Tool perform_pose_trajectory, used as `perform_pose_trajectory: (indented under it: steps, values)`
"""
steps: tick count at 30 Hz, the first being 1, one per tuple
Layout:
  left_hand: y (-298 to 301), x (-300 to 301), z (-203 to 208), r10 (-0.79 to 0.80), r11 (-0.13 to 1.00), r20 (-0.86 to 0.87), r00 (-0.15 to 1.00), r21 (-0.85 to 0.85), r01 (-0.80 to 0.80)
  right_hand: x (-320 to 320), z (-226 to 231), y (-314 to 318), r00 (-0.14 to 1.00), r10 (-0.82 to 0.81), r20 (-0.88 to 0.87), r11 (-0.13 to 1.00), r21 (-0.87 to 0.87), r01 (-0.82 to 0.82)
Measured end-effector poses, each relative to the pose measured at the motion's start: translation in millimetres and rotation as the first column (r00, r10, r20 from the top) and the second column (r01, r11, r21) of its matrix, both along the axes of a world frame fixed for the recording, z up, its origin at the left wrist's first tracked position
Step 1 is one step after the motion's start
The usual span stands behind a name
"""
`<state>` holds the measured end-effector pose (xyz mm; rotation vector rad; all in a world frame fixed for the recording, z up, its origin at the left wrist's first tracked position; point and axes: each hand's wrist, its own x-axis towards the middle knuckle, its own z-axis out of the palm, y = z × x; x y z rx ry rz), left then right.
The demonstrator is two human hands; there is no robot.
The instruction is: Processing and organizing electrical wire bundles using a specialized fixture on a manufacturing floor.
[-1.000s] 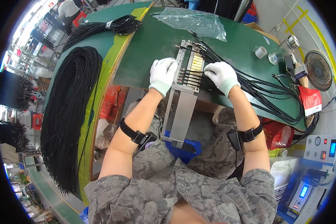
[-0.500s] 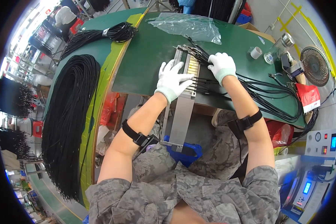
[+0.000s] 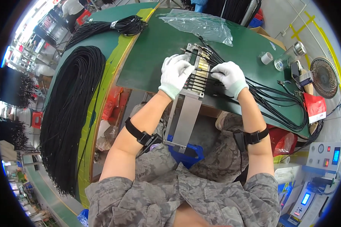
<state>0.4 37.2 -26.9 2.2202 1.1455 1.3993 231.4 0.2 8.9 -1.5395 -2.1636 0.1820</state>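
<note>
In white gloves, both my hands work over a metal slotted fixture at the green table's near edge. My left hand is closed, thumb and fingertips pinching the tip of a black cable at the fixture's left side. Right of the fixture, my right hand is closed on the same cable, which spans between the hands across the slots. Several other black cables lie side by side in the nearer slots. More cables trail from under my right hand to the right.
A clear plastic bag lies at the table's back. At right stand a white tape roll, a glass bottle, a fan and a red packet. Black cable bundles cover the left table. A metal plate extends toward my lap.
My left hand has gone from spread fingers over the fixture to a pinch on a cable tip. My right hand has shifted nearer and now holds that cable across the slots.
</note>
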Motion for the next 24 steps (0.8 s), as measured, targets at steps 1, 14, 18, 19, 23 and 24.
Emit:
perform_pose_trajectory:
  steps: [1,14,18,19,23,24]
  values:
    - [-1,1,1,-0.033,0.999,-0.009,0.999,0.038,0.033,-8,-2,-1,0.997,0.042,-0.065,0.998,0.04,-0.039]
    - [-10,1,5,-0.202,0.967,0.12,0.972,-0.135,0.218,-44,4,-3,0.992,0.12,-0.03,0.983,0.142,-0.114]
    - [-9,-6,4,-0.201,0.893,0.244,0.949,-0.352,0.28,-56,-5,-2,0.99,0.1,0.096,0.958,0.259,-0.122]
    - [-9,-6,5,-0.2,0.893,0.244,0.949,-0.353,0.279,-58,-7,-1,0.988,0.081,0.128,0.956,0.271,-0.114]
    - [-11,-6,6,-0.185,0.916,0.19,0.964,-0.322,0.239,-44,-9,4,0.989,0.146,0.026,0.976,0.161,-0.148]
    - [-12,-3,5,-0.171,0.938,0.169,0.971,-0.274,0.213,-40,-9,3,0.989,0.149,0.026,0.976,0.16,-0.151]
